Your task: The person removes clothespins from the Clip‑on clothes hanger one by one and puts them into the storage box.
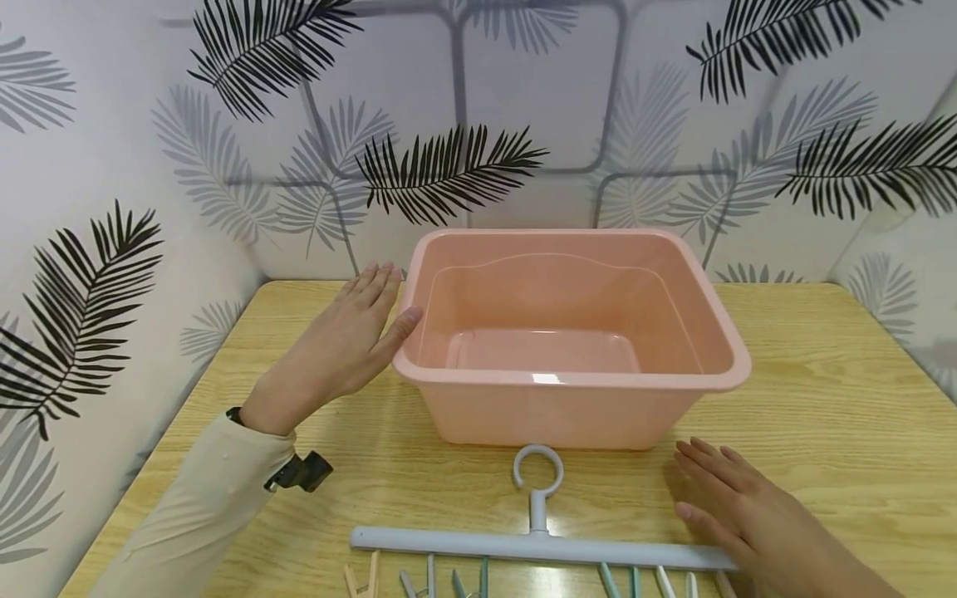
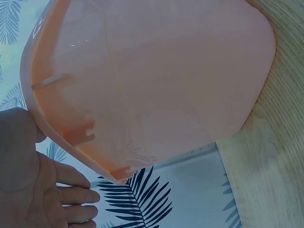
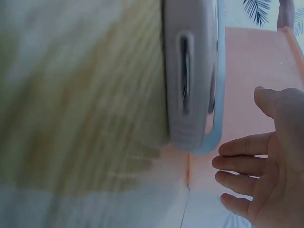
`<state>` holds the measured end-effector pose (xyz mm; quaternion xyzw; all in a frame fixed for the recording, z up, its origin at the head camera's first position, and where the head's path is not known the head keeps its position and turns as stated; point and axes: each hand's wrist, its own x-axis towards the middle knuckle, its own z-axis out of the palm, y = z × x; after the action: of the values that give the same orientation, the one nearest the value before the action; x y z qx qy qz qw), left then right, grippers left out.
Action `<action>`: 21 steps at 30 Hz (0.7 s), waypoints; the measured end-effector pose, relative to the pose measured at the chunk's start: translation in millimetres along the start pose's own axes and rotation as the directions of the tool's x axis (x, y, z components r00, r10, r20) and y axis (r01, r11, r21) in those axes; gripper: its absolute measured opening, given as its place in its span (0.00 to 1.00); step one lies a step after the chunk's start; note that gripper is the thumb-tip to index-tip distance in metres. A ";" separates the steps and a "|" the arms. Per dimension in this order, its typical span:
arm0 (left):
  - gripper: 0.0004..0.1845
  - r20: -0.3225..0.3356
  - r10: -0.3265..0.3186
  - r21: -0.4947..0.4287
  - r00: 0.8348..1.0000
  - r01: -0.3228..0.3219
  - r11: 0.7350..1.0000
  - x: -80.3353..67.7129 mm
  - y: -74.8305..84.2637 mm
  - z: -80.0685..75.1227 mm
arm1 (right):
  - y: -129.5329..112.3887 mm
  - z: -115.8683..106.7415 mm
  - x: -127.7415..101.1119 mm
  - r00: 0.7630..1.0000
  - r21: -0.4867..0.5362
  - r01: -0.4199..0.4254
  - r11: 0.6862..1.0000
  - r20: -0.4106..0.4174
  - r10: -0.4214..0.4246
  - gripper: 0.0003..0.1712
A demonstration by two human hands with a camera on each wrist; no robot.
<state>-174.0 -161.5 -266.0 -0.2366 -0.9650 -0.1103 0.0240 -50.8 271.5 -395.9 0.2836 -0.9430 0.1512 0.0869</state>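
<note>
A pink plastic basin (image 1: 553, 415) stands upright on the table, with nothing inside it. My left hand (image 1: 336, 340) is at its left side, the thumb on or just beside the rim and the other fingers stretched out. From the left wrist view, those fingers (image 2: 78, 195) are apart from the basin's outer wall (image 2: 180, 85). In front of the basin lies a pale grey clip hanger (image 1: 449, 544) with a round hook and several clothespins (image 1: 609, 580). Near the hanger's right end is my right hand (image 1: 755, 515), its fingers extended and holding nothing.
The light wood table (image 1: 860, 399) runs on both sides of the basin. Behind it hangs a white cloth or wall covering (image 1: 523, 100) with a leaf print. The lower parts of the clothespins run out of the head view.
</note>
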 end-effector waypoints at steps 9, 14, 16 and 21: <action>0.39 0.008 -0.007 0.001 1.000 0.007 1.000 -0.1 0.5 -0.6 | -20.0 6.4 3.3 0.992 -0.027 0.105 0.994 -0.064 -0.106 0.33; 0.40 0.006 -0.004 0.008 1.000 0.004 1.000 0.5 -0.3 -0.8 | -23.7 14.7 7.4 0.966 -0.048 0.221 0.974 -0.128 -0.225 0.32; 0.40 0.006 -0.004 0.010 1.000 0.004 1.000 0.3 -0.5 -0.7 | -26.0 19.4 9.7 0.950 -0.053 0.265 0.963 -0.153 -0.271 0.32; 0.40 0.011 -0.007 0.011 1.000 0.007 1.000 0.1 -0.6 -0.1 | -34.7 28.3 12.9 0.933 -0.051 0.315 0.948 -0.167 -0.319 0.34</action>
<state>-174.4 -162.0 -266.0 -0.2336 -0.9666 -0.1037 0.0197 -44.2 227.9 -411.1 0.4165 -0.8755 0.1483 0.1950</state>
